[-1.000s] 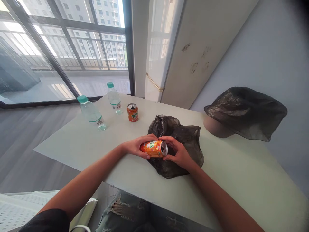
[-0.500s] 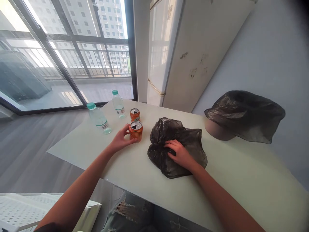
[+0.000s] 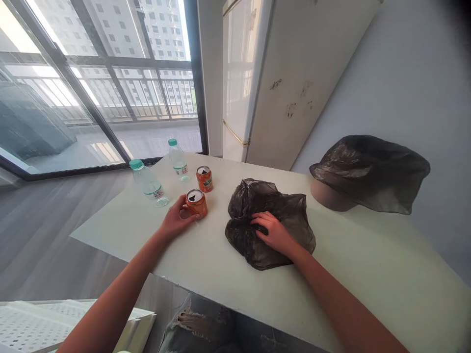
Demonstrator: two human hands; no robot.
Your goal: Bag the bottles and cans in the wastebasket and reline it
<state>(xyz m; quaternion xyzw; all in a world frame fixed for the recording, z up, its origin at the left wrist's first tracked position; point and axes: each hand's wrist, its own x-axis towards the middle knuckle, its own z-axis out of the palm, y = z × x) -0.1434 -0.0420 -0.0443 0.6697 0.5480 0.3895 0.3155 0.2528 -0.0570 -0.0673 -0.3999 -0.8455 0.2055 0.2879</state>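
Observation:
My left hand (image 3: pixel 175 220) curls round an orange drinks can (image 3: pixel 197 205) that stands upright on the table, its top opened. Just behind it is a second orange can (image 3: pixel 205 182), apart from the hand. A crumpled black plastic bag (image 3: pixel 294 208) lies on the table to the right of the cans. On top of that bag rests my right hand (image 3: pixel 271 232), its fingers bent into the folds and gripping the film; the fingertips are partly hidden. Two clear plastic bottles with green caps stand at the left, a nearer bottle (image 3: pixel 147 181) and a farther bottle (image 3: pixel 178 159).
A pinkish bin (image 3: pixel 331 197) draped with a black liner (image 3: pixel 379 169) stands at the table's right. Behind the white table (image 3: pixel 125 233) is a fridge (image 3: pixel 287 73), with a glass sliding door at the left. A white perforated item (image 3: pixel 40 323) sits below left.
My left hand and the nearer can have shifted left and slightly toward me, away from the bag. More of the second can shows. My right hand stays on the bag.

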